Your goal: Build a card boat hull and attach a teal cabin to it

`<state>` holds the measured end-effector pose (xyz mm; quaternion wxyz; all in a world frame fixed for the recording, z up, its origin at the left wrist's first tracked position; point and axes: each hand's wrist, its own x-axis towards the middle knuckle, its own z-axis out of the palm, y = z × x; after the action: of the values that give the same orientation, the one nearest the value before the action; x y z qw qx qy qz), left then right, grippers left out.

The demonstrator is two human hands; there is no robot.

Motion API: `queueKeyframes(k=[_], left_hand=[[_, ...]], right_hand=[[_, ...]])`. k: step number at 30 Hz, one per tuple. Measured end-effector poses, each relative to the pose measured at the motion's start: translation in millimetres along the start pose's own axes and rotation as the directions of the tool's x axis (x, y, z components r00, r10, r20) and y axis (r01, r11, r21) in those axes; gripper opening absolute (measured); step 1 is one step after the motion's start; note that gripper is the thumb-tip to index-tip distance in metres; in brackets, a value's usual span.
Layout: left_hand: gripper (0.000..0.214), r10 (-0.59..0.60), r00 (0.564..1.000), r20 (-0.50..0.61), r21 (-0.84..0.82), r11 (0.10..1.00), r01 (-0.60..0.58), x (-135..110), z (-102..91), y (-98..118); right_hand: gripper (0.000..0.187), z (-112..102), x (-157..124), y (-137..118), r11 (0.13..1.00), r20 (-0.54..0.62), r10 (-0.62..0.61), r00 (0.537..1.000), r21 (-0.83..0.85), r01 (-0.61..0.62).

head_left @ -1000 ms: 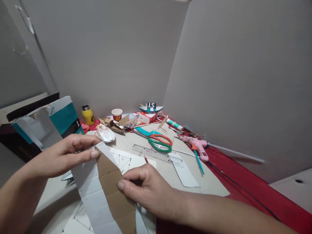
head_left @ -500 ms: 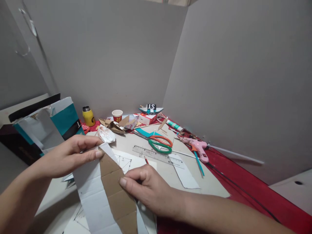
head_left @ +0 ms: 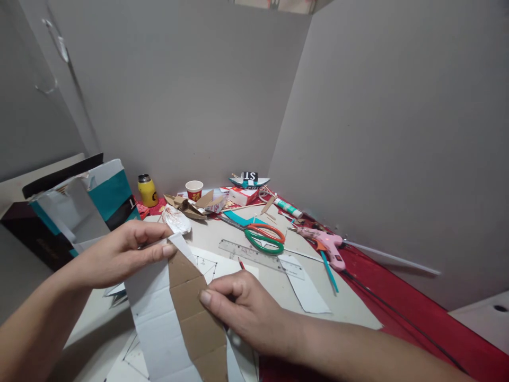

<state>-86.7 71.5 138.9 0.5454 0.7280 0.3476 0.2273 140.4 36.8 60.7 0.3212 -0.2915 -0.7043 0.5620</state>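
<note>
Between my two hands is a piece of folded cardboard (head_left: 194,318), white on its outer faces and brown along the inside, with crease lines across it. My left hand (head_left: 127,249) pinches its upper tip between thumb and fingers. On its right edge, lower down, my right hand (head_left: 242,307) grips with the thumb on the brown face. Under the cardboard lie white sheets with a drawn pattern (head_left: 207,265) of lines and dots. Just past my right hand a red pencil (head_left: 240,263) shows its end; the rest is hidden.
Scissors (head_left: 265,237) with orange and green handles lie beyond a clear ruler (head_left: 246,253). A pink glue gun (head_left: 332,248) rests at the right, its cord trailing. A yellow bottle (head_left: 147,191), paper cup (head_left: 194,190) and cardboard scraps (head_left: 186,207) stand behind. A large box (head_left: 107,196) is at left.
The whole view has shifted slightly, so everything appears a little to the right and lower. Both hands keep the same hold on the cardboard.
</note>
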Motion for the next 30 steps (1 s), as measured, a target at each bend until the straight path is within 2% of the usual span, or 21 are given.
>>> queueKeyframes(k=[8,14,19,23,30], left_hand=[[0.022,-0.006,1.000,-0.014,0.067,0.998,0.007,0.3,-1.0,-1.2],[0.026,-0.013,1.000,-0.011,0.057,0.998,0.014,1.0,-1.0,-2.6],[0.020,0.009,1.000,-0.012,0.044,0.999,-0.008,1.0,1.2,0.1],[0.016,0.001,1.000,-0.030,0.021,1.000,0.000,4.2,0.9,-1.4],[0.018,-0.128,0.990,-0.054,-0.057,0.991,0.125,15.8,-10.5,-18.6]], right_hand=[[0.046,-0.4,-0.4,0.4,1.000,-0.004,-0.016,1.000,-0.025,0.016],[0.045,-2.4,0.0,0.8,0.997,-0.011,-0.042,0.999,-0.068,0.041],[0.046,-3.2,0.0,2.4,0.996,-0.022,-0.038,0.999,-0.079,0.036],[0.048,-4.3,3.2,4.3,1.000,-0.038,0.010,0.999,-0.011,-0.010],[0.048,-11.2,13.9,14.1,0.989,-0.063,0.108,0.992,0.112,-0.101]])
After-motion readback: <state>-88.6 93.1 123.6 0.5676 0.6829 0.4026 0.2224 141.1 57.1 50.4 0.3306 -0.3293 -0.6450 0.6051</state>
